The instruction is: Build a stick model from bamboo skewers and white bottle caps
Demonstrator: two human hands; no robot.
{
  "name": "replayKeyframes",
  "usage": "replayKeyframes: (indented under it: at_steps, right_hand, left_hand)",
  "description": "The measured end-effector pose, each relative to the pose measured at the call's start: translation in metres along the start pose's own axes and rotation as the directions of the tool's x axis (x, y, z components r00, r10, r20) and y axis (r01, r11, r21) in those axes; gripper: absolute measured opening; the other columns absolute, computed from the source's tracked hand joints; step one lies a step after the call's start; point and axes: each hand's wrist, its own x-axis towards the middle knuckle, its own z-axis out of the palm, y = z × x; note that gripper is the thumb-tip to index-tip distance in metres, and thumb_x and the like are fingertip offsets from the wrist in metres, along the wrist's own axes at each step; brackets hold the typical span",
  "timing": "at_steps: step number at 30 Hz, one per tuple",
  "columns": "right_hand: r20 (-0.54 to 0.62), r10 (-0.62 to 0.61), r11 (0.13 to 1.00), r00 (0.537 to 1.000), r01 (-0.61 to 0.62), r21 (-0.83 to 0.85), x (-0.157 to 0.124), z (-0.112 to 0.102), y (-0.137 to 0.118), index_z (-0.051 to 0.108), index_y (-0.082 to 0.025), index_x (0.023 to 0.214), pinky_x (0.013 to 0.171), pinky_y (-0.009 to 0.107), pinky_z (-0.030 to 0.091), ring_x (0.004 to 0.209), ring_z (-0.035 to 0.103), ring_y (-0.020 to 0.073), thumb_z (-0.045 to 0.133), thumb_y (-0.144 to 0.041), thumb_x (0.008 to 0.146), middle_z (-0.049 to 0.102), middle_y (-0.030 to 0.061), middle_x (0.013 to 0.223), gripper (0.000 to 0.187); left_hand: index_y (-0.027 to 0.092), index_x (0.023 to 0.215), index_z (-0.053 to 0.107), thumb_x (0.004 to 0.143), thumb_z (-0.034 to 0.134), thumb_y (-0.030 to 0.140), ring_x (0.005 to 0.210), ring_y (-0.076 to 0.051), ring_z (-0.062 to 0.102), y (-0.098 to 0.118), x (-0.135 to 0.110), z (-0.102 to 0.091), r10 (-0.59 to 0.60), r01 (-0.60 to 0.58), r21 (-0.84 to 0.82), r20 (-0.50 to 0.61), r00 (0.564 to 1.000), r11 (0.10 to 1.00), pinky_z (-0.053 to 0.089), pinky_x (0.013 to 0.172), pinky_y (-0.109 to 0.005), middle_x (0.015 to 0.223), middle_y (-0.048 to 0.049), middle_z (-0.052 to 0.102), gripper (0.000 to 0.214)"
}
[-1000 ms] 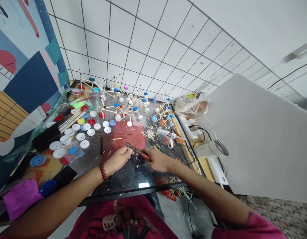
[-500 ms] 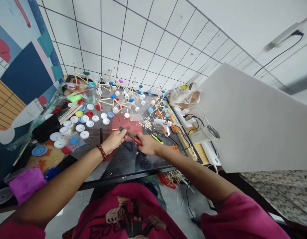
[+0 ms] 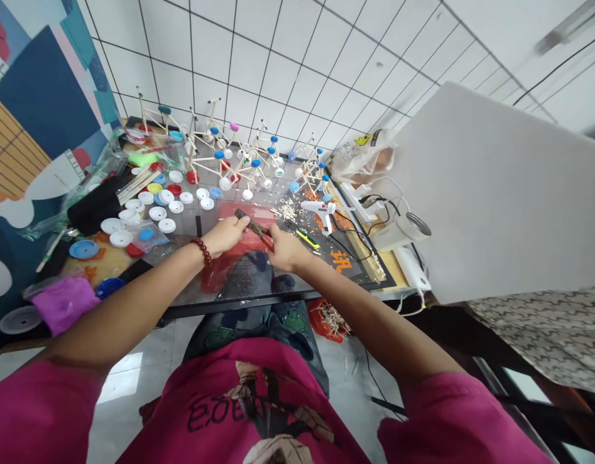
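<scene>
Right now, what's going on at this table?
A person in a pink shirt sits at a glass-topped table. The right hand grips the red handles of pliers, and the left hand touches their metal tip. Anything pinched there is too small to see. Beyond lie loose bottle caps, stick-and-cap models and a glue gun.

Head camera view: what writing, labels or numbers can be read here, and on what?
Shirt: dark lettering, upside down, too distorted to quote.
Table: one orange character, too blurred to quote.
Plastic bag: yellow label, too small to read.
Pliers, held by left hand and right hand: no marking visible.
</scene>
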Motion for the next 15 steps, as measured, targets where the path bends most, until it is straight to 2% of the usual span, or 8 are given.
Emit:
replayKeyframes:
  at_steps: [8,15]
  right_hand:
    - [-0.063,0.046,0.997,0.997,-0.05,-0.065,-0.001,-0.011,-0.014,0.041,-0.015,0.116,0.074,0.035,0.048,0.089,0.066,0.0297,0.053,-0.022,0.078,0.068,0.0151,0.1,0.041]
    - [-0.14,0.068,0.972,0.988,-0.097,-0.212,0.008,-0.017,-0.021,0.044,-0.014,0.117,0.079,0.036,0.048,0.097,0.064,0.0302,0.057,-0.023,0.078,0.064,0.0194,0.11,0.043]
  left_hand:
    - [0.016,0.071,0.052,0.095,0.046,0.035,0.04,-0.006,0.027,0.01,-0.003,-0.006,0.017,-0.016,-0.07,0.002,1.0,0.997,0.018,0.043,-0.021,0.053,0.0054,0.038,0.031]
    - [0.016,0.071,0.05,0.095,0.047,0.04,0.034,-0.004,0.02,0.009,-0.001,-0.011,-0.055,0.07,-0.187,0.085,0.995,0.98,0.013,0.039,-0.018,0.048,0.0081,0.032,0.034]
